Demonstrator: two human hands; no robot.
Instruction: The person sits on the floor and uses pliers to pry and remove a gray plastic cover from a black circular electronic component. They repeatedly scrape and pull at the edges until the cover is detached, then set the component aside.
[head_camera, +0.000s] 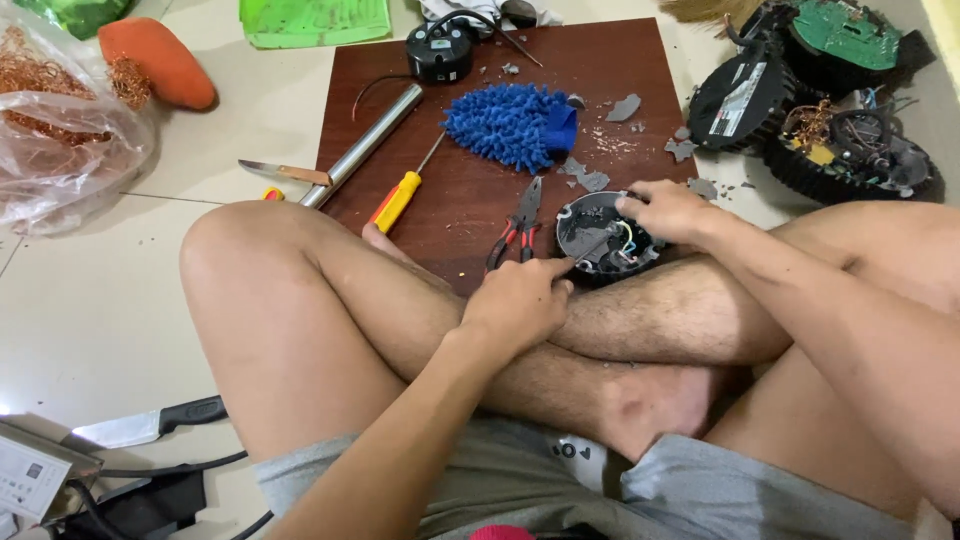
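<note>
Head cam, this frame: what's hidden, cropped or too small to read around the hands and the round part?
- Round grey part: near side hidden by the shin; far rim covered by the right hand.
- Left hand: fingertips at the part's edge; whether they grip anything is too small to tell.
- Wires inside the part: too small to trace.
- Pliers: handle ends hidden behind the leg.
- Kitchen knife: blade tip hidden by a box.

Opened round grey casing (600, 238), wires exposed

Left hand (518, 300): fingertip on round grey plastic housing with coloured wires (604, 238).
Right hand (668, 210): gripping the housing's far rim.
Nearby: red-handled pliers (520, 222) on dark brown wooden board (610, 75).
</note>
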